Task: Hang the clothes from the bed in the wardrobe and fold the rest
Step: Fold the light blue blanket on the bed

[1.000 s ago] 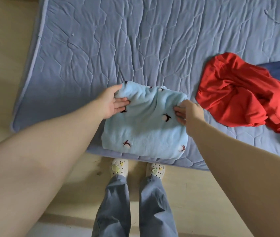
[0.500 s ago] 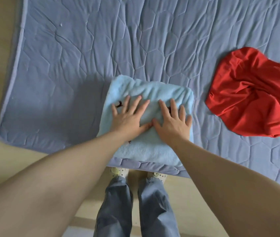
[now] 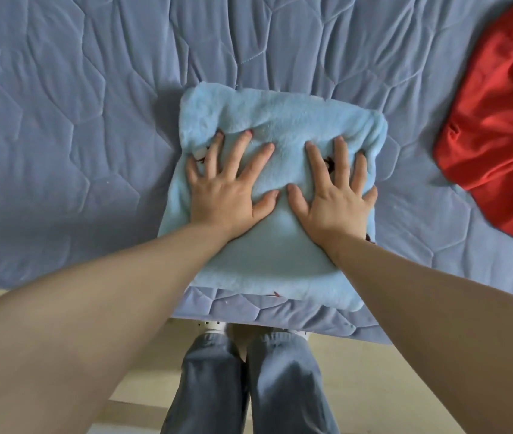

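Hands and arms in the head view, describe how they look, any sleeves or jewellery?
Both are bare: the left hand and right hand wear no gloves, and the left forearm and right forearm show no sleeves up to the frame's edge. No watch or bracelet shows at either wrist. The fingernails are short.

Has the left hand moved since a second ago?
Yes: the left hand went from the left edge of the blue garment inward, now flat on top.

We wear loose blue-grey trousers, softly creased, and pale shoes, only their tops showing. Our left forearm and right forearm are bare throughout.
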Motion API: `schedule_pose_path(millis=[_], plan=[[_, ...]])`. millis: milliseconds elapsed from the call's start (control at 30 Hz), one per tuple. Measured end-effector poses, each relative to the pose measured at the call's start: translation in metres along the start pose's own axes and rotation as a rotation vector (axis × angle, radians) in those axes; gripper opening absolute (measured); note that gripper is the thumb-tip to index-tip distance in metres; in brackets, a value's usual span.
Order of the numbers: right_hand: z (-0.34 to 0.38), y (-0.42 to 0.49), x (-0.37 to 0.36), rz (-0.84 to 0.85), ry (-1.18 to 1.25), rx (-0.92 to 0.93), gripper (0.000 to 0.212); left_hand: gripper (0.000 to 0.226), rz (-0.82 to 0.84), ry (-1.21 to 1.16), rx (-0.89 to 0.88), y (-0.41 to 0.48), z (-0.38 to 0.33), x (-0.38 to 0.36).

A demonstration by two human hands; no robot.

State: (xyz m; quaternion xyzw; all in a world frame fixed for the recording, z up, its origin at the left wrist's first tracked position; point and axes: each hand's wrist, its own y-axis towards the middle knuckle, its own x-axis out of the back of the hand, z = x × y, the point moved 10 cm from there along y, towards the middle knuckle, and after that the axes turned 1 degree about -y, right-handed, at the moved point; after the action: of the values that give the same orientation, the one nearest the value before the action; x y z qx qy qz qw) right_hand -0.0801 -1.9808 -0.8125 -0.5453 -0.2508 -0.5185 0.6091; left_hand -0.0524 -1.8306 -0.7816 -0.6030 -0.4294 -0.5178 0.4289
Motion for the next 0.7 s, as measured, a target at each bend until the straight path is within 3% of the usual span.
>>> schedule_pose_path(millis=[100, 200, 300, 433, 500, 567, 633, 700], plan=[[-0.002, -0.004, 0.006, 0.013, 0.077, 0.003, 0.068, 0.063, 0.123, -0.15, 0.047, -0.003, 0.008, -0.005], [-0.012, -0.018, 0.023, -0.041, 0.244, -0.033, 0.078, 0.059, 0.14, -0.231, 0.148, -0.016, 0.028, 0.002], [-0.034, -0.038, 0.026, -0.055, 0.387, -0.236, 0.092, 0.065, 0.169, -0.369, 0.516, -0.043, 0.069, -0.001], [-0.055, -0.069, 0.01, 0.016, 0.751, -0.5, 0.097, 0.082, 0.222, -0.867, 0.841, -0.07, 0.081, -0.012], [-0.058, -0.078, 0.008, 0.054, 0.926, -0.559, 0.088, 0.088, 0.34, -1.032, 0.993, -0.079, 0.083, -0.014], [-0.06, -0.085, 0.012, 0.112, 1.049, -0.633, 0.066, 0.091, 0.584, -1.215, 1.092, -0.092, 0.068, -0.011], [-0.054, -0.092, 0.019, 0.192, 1.116, -0.682, 0.046, 0.077, 0.715, -1.365, 1.07, -0.099, 0.058, 0.004], [-0.041, -0.103, 0.033, 0.259, 1.129, -0.7, 0.043, 0.053, 0.67, -1.432, 1.049, -0.102, 0.064, 0.029]])
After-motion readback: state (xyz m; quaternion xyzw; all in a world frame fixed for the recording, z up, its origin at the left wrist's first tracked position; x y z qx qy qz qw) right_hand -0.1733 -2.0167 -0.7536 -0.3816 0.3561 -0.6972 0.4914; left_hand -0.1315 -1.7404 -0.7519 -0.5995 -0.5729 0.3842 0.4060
